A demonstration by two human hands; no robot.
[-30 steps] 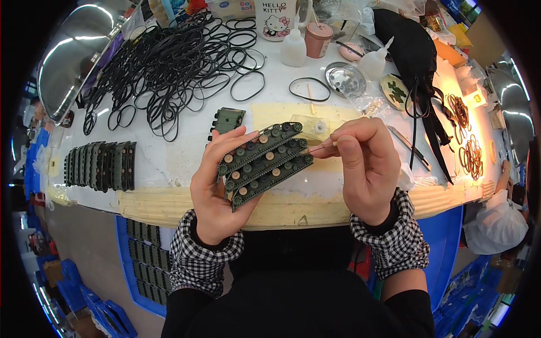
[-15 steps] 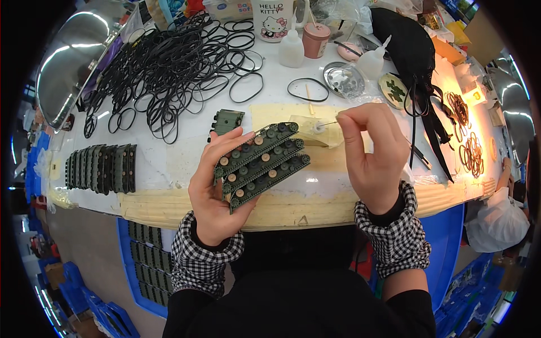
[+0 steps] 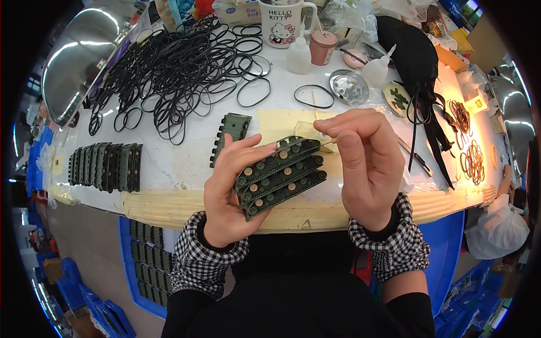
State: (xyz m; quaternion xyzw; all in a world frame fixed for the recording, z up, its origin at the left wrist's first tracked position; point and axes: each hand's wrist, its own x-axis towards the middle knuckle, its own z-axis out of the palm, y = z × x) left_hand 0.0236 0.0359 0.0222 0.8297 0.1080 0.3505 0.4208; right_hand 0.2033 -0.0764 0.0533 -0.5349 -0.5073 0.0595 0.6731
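Moved since the earlier frame: right hand [image 3: 370, 169], now beside the three green strips [image 3: 283, 170]. Step, by judgement: dabbing their right ends; next move calls for a steady tip. Left hand [image 3: 225, 205]: half-curled round the strips' left end. Right hand's grip: narrow pinch, one thin stick [image 3: 329, 143].

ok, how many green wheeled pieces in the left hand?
3, side by side in the left hand: upper piece, middle piece, lower piece. Fingers could hide more.
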